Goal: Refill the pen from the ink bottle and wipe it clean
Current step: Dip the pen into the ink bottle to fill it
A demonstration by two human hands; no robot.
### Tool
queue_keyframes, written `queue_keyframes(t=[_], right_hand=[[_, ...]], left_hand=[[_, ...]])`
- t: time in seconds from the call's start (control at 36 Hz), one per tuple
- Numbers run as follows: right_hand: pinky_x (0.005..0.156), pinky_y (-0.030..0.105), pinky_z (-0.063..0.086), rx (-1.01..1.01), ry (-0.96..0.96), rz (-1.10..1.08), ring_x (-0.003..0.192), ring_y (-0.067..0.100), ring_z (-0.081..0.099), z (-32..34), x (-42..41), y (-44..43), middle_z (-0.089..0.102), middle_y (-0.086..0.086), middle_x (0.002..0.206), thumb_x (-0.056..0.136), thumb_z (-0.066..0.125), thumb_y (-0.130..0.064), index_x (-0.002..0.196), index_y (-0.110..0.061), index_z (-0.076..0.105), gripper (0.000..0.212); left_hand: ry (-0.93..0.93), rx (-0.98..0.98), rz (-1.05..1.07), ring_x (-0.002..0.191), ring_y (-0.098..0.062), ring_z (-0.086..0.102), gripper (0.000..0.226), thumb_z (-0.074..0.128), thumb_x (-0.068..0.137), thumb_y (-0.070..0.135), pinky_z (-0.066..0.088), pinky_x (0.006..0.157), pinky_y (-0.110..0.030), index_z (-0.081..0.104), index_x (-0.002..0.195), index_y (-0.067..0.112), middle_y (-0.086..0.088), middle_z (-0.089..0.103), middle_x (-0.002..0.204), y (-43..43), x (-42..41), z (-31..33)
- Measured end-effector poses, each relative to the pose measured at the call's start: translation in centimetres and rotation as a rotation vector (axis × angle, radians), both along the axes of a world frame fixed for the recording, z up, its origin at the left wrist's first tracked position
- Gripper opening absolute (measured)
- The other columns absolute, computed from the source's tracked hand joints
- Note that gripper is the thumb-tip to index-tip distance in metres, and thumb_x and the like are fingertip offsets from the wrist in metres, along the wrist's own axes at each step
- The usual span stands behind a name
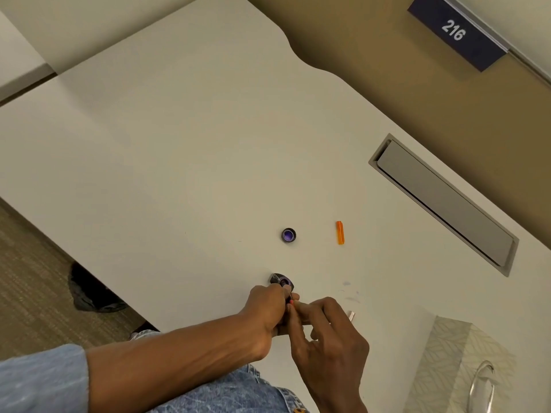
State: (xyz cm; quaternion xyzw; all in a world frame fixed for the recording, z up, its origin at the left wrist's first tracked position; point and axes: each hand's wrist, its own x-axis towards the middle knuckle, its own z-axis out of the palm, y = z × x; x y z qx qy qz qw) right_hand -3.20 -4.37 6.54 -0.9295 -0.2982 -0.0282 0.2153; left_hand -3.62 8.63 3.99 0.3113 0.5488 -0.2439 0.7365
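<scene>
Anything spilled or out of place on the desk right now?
Yes: faint bluish smears mark the table just right of the open ink bottle, likely stray ink. Nothing else looks odd.

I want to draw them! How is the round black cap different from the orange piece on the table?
The black cap is round; the orange piece is long and thin. The black cap is dark with purple inside; the orange piece is bright orange all over. Both lie loose on the white table.
</scene>
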Motion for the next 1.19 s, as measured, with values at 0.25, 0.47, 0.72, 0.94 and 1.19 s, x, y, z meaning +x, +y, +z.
queue_keyframes(t=[0.25,0.47,0.72,0.94,1.19], right_hand=[[0.042,0.024,0.043,0.0,0.029,0.005,0.057,0.007,0.054,0.06,-0.04,-0.15,0.067,-0.011,0.079,0.082,0.085,-0.025,0.094,-0.027,0.082,0.013],[0.042,0.023,0.04,-0.015,-0.001,0.006,0.054,0.009,0.054,-0.11,-0.04,0.0,0.067,-0.01,0.077,0.085,0.084,-0.025,0.088,-0.026,0.082,0.004],[0.044,0.022,0.038,0.011,-0.03,0.0,0.053,0.01,0.053,0.12,0.29,-0.1,0.067,-0.009,0.074,0.088,0.083,-0.035,0.09,-0.027,0.083,0.008],[0.041,0.026,0.043,0.015,-0.012,0.024,0.055,0.009,0.053,-0.36,-0.02,-0.36,0.069,-0.009,0.08,0.085,0.083,-0.023,0.098,-0.025,0.084,0.014],[0.044,0.021,0.039,0.022,-0.023,0.024,0.053,0.008,0.052,-0.51,0.2,-0.28,0.068,-0.009,0.076,0.089,0.083,-0.029,0.089,-0.026,0.083,0.003]], left_hand=[[-0.006,0.002,0.007,0.082,-0.033,0.073,0.029,0.053,0.109,0.018,0.064,0.091,-0.058,0.075,0.11,0.0,-0.019,0.076,0.093,0.06,-0.03,0.09],[0.007,-0.004,0.01,0.085,-0.032,0.072,0.029,0.053,0.109,0.018,0.063,0.095,-0.058,0.076,0.112,-0.001,-0.019,0.075,0.093,0.11,0.21,0.28],[0.006,0.008,0.007,0.088,-0.035,0.073,0.029,0.054,0.108,0.018,0.062,0.098,-0.058,0.074,0.116,-0.001,-0.02,0.075,0.097,0.0,0.29,0.08],[0.008,0.003,0.014,0.085,-0.033,0.072,0.028,0.053,0.109,0.017,0.063,0.094,-0.057,0.075,0.111,0.0,-0.02,0.075,0.095,0.09,0.19,0.3],[0.012,0.014,-0.001,0.086,-0.032,0.07,0.029,0.053,0.109,0.017,0.062,0.097,-0.056,0.075,0.111,-0.001,-0.018,0.073,0.093,0.15,0.36,0.48]])
